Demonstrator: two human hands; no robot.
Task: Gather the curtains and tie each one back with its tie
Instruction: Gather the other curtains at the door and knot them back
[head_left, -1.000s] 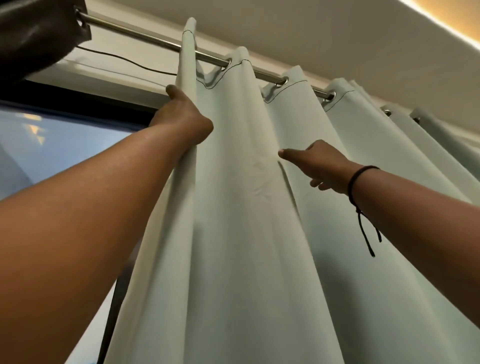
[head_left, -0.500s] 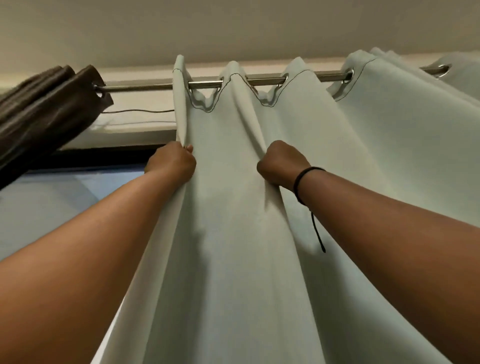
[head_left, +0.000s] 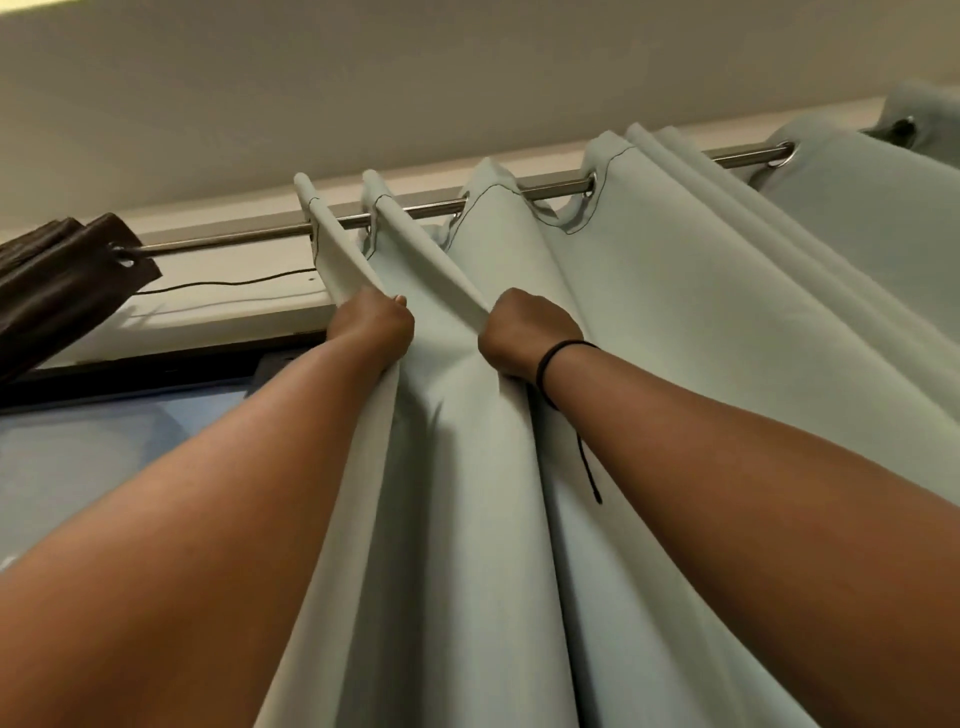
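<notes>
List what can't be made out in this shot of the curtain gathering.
- Ties: none in the head view.
- Pale curtain: its lower part is cut off by the bottom edge.
- Left hand and right hand: fingertips are buried in the folds they grip.
- Dark curtain: cut off by the left edge.
- Rod: its right end is hidden behind fabric.

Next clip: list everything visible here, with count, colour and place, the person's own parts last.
curtain: one, pale green, centre and right, hung by eyelets on the rod
dark curtain: one, brown, bunched at the rod's far left
rod: one, silver metal, running along the top
cable: one, black, thin, along the wall under the rod
window: one, dark frame, bluish pane, lower left
wristband: one, black cord, on the right wrist
left hand: grips the pale curtain's edge fold
right hand: grips the next fold
</notes>
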